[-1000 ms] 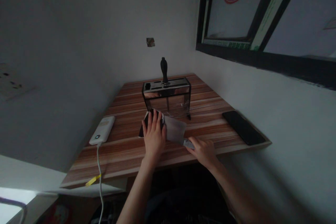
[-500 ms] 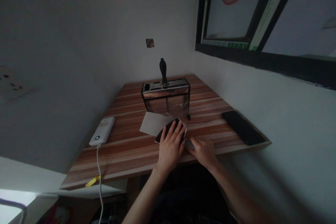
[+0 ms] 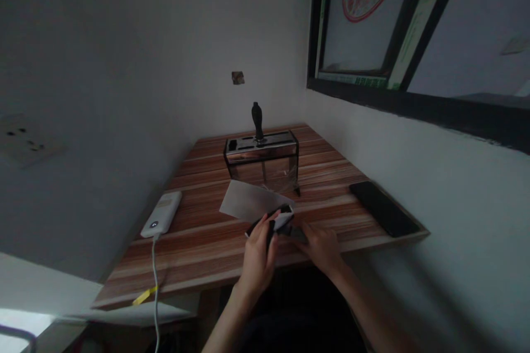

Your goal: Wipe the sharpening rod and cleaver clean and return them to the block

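Note:
Near the front edge of the table, my left hand (image 3: 257, 256) is closed round a thin dark sheet (image 3: 257, 224) with a white underside (image 3: 283, 219). The sheet is lifted and bent, its white side partly showing. My right hand (image 3: 321, 245) is closed on a flat grey piece (image 3: 297, 234) that points left toward the sheet. The kind of this piece is too dim to make out. A white paper (image 3: 248, 198) lies flat just beyond my left hand, one edge close to the dark sheet.
Behind the paper stands a metal-framed box with a black upright handle (image 3: 257, 120) and clear wrap at its front. A white power bank (image 3: 162, 214) with a cable lies left. A black phone (image 3: 383, 207) lies along the right edge of the wood-grain table (image 3: 199, 242).
My left hand lay flat over the dark sheet; now its fingers have curled round it and raised it, exposing white. My right hand stays beside it. The view has tilted up slightly.

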`<state>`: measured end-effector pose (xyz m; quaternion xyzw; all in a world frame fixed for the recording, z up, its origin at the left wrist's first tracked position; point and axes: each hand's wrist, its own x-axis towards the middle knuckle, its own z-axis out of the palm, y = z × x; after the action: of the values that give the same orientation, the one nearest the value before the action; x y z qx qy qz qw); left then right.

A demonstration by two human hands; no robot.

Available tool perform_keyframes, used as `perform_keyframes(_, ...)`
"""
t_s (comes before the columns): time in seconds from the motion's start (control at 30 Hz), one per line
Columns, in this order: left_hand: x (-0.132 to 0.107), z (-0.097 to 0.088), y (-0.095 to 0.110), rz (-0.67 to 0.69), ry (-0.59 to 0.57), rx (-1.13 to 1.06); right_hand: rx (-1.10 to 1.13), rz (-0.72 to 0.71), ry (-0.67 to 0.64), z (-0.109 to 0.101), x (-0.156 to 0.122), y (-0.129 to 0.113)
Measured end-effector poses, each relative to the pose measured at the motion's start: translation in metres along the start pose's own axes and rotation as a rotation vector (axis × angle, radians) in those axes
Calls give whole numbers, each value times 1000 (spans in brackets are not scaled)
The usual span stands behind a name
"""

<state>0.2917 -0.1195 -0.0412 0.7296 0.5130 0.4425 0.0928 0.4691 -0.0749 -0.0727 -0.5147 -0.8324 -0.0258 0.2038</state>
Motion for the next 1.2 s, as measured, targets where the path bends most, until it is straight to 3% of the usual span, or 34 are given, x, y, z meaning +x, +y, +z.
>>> perform_keyframes(0.17,-2,-23,-12,-326,330,-60,23,10,41,1,0,-1)
perform_keyframes(0.27,-1,-40,-22,-419,508,-59,50,8,90,3,-1,0)
perform_keyframes(0.37,-1,-52,-30,-466,609,-66,78,17,132,5,-1,0)
perform_keyframes(0.47,1,-56,-39,-493,631,-70,92,52,172,4,-1,-1)
perform_keyframes(0.87,10,-43,-61,-434,553,-5,199,103,453,-1,6,5)
perform_keyframes(1.03,17,-21,-56,-260,263,109,107,101,533,-26,22,27)
perform_keyframes(1.2,19,12,-34,-109,-107,262,-137,0,632,-71,46,69)
